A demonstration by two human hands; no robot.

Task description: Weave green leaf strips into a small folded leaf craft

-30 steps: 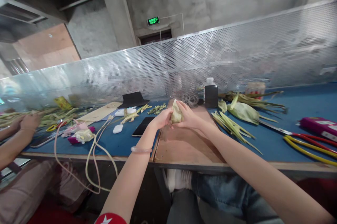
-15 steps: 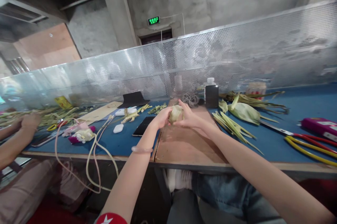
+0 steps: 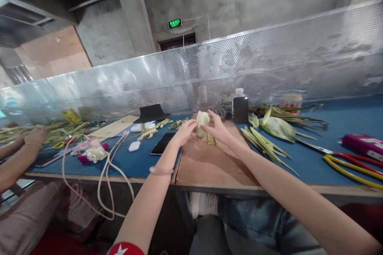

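Both my hands meet over a brown board [image 3: 209, 163] on the blue table [image 3: 329, 123]. My left hand [image 3: 186, 132] and my right hand [image 3: 216, 128] are closed on a small pale green folded leaf bundle [image 3: 202, 120], held upright a little above the board. Thin leaf strips [image 3: 212, 139] hang down from the bundle under my right fingers. A pale bracelet [image 3: 160, 170] sits on my left wrist.
Green leaves and strips [image 3: 271, 135] lie to the right, with a dark bottle [image 3: 240, 107], red and yellow-handled tools [image 3: 350, 163] and a pink box [image 3: 362, 143]. A phone [image 3: 163, 143], white earbud case [image 3: 133, 146] and cords [image 3: 104, 175] lie left. Another person's arm [image 3: 20, 155] works at far left.
The bundle has been turned upright and lifted slightly. My right fingers have shifted to its top, and loose strips now hang below it.
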